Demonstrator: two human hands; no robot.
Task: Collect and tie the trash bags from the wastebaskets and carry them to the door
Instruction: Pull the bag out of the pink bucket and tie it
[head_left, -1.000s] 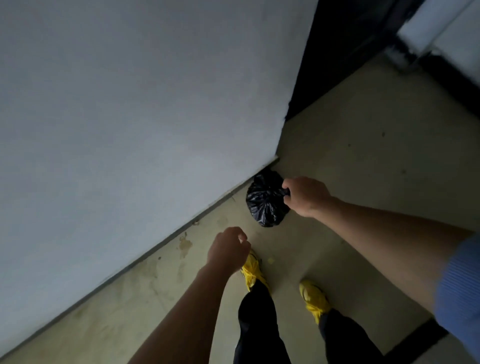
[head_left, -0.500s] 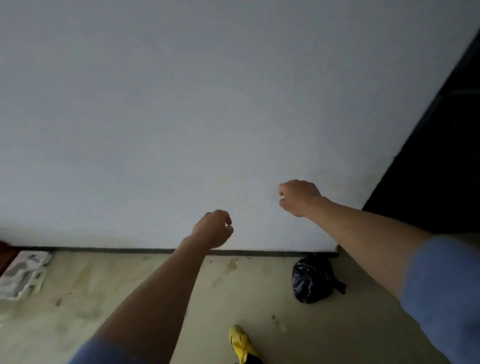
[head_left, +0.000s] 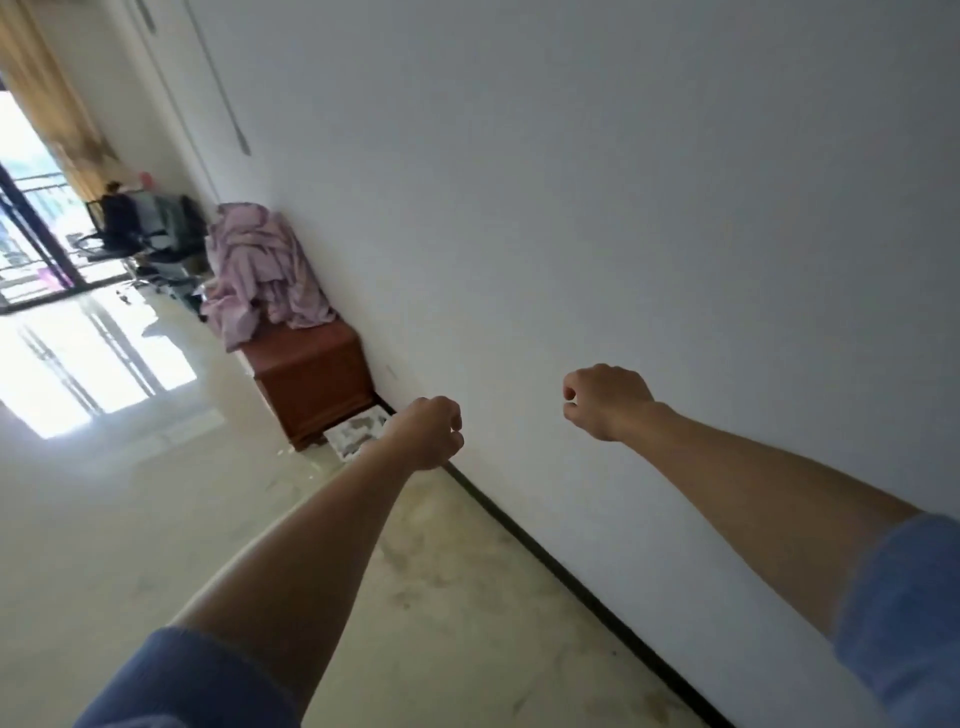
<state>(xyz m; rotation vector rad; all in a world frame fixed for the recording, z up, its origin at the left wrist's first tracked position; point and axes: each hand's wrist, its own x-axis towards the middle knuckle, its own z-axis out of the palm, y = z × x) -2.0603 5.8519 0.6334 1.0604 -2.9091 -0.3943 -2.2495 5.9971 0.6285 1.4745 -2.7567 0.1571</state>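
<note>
No trash bag and no wastebasket shows in the head view. Both my forearms reach forward at chest height, with blue sleeves at the elbows. My left hand (head_left: 428, 434) is curled into a loose fist and holds nothing. My right hand (head_left: 605, 400) is also curled, empty, with a small gap between thumb and fingers, in front of the white wall (head_left: 649, 208).
A dark baseboard (head_left: 571, 577) runs along the wall to the right. Ahead stands a reddish wooden chest (head_left: 311, 384) with pink bedding (head_left: 260, 270) heaped on it and a white moulded packing piece (head_left: 358, 431) beside it. Office chairs (head_left: 119, 223) and a bright glass door (head_left: 31, 244) lie far left.
My right hand let go of the black trash bag by the wall corner and rose. The view swung left, so the bag and my yellow shoes left the frame.
</note>
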